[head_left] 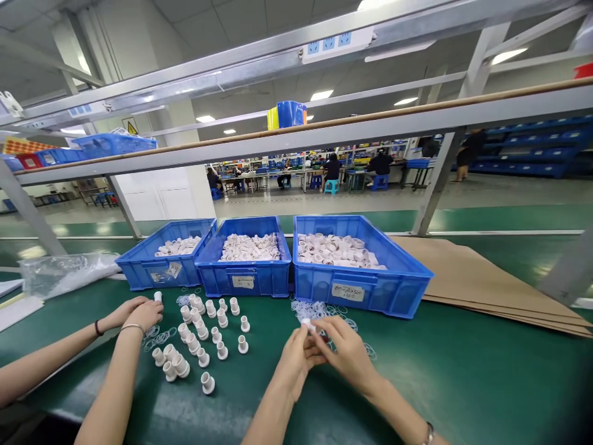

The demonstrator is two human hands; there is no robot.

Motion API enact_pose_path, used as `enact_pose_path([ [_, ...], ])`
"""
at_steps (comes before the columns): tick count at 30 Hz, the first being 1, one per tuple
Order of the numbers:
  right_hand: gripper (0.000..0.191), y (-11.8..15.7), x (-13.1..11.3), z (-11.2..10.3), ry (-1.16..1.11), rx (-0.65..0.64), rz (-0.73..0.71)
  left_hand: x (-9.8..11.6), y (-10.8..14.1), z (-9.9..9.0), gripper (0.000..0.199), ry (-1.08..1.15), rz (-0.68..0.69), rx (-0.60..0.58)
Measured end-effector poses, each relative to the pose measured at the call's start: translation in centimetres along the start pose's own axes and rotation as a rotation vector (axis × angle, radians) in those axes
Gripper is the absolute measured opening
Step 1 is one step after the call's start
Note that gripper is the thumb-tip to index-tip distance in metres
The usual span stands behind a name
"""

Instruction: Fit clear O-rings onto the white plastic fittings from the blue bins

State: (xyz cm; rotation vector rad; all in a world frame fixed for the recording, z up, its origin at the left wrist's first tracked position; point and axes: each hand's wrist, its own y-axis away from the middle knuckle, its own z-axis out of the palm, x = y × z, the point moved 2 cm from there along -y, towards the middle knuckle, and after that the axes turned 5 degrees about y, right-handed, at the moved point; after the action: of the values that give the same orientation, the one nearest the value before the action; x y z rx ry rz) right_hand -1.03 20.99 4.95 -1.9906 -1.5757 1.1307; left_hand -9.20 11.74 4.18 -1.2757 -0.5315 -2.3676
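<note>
My left hand pinches a small white plastic fitting in front of the right-hand bin. My right hand meets it from the other side, its fingertips closed at the fitting; whether a ring is between them I cannot make out. Just behind my hands lies a loose pile of thin, whitish rings. To the left, several white flanged fittings stand upright in a loose group on the green table.
Three blue bins hold white parts: left, middle, right. A co-worker's hands hold a white fitting at left, near more rings. Cardboard sheets lie right, a plastic bag left. A shelf spans above.
</note>
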Motion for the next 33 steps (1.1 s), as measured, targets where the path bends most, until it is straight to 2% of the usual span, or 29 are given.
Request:
enact_pose_path([
  [2, 0.018, 0.4, 0.4, 0.8, 0.003, -0.111, -0.06, -1.1, -1.4, -0.9, 0.065, 0.078, -0.004, -0.006],
  [3, 0.018, 0.5, 0.9, 1.0, 0.006, -0.138, -0.045, -1.2, -1.8, -1.7, 0.066, 0.087, 0.013, -0.002],
  [7, 0.021, 1.1, 4.0, 1.1, 0.162, -0.124, 0.121, -0.9, -3.5, -4.4, 0.072, -0.068, 0.107, 0.053],
  [9, 0.024, 1.6, 5.5, 1.4, 0.266, -0.152, 0.15, -1.2, -4.2, -4.9, 0.073, -0.138, 0.129, 0.055],
  [13, 0.021, 2.4, 7.0, 2.3, 0.33, -0.233, 0.154, -1.7, -4.8, -5.1, 0.068, -0.236, 0.131, -0.029],
  [18, 0.021, 2.1, 6.7, 2.3, 0.243, -0.266, 0.226, -1.1, -4.2, -4.9, 0.058, -0.254, 0.111, -0.099],
  [22, 0.026, 1.3, 5.6, 1.3, -0.024, -0.288, 0.348, -0.8, -3.7, -4.7, 0.058, -0.288, 0.1, -0.185],
  [24, 0.029, 0.9, 4.8, 0.9, -0.157, -0.319, 0.362, -0.9, -3.5, -4.7, 0.061, -0.312, 0.079, -0.249],
  [26, 0.032, 0.6, 4.2, 0.6, -0.247, -0.357, 0.365, -1.1, -3.4, -4.7, 0.055, -0.348, 0.068, -0.297],
  [29, 0.034, 0.4, 3.6, 0.4, -0.352, -0.416, 0.366, -1.2, -3.3, -4.8, 0.043, -0.412, 0.091, -0.286],
  [33, 0.034, 0.4, 3.2, 0.2, -0.457, -0.463, 0.349, -0.8, -3.3, -4.8, 0.041, -0.443, 0.104, -0.254],
])
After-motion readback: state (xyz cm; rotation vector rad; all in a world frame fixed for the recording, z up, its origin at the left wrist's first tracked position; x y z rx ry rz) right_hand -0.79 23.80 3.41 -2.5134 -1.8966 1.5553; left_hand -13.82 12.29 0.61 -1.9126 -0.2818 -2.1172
